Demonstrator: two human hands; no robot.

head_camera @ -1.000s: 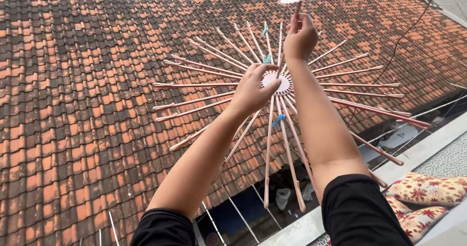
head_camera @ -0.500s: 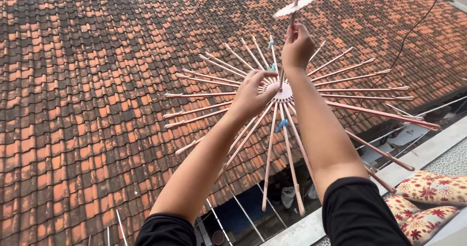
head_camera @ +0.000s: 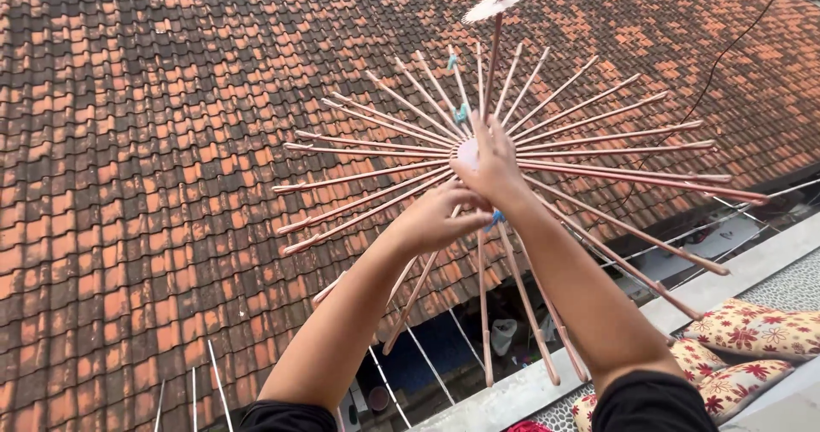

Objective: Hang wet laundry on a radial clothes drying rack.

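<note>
right hand [head_camera: 489, 166] closed over pink drying rack [head_camera: 598, 142] hub, hub mostly hidden. left hand [head_camera: 440, 218] curled just below it; its hold can't be made out. rack's top cut off above tiled roof [head_camera: 154, 142].

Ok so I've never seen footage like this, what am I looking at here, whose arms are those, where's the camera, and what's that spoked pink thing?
The camera sits on a person's head and looks out along their own two bare arms, so there is one view only. Both arms reach forward over a roof of orange clay tiles.

The spoked thing is a round pink drying rack: thin rods fan out from a central hub like umbrella ribs, with a smaller disc higher up the centre pole. A few blue clothes pegs are clipped on the rods.

The right hand is pressed on the hub. The left hand is just below it, closed around the rods near the hub; exactly what its fingers grip is hidden.

At the lower right, floral cushions lie by a concrete ledge.
</note>
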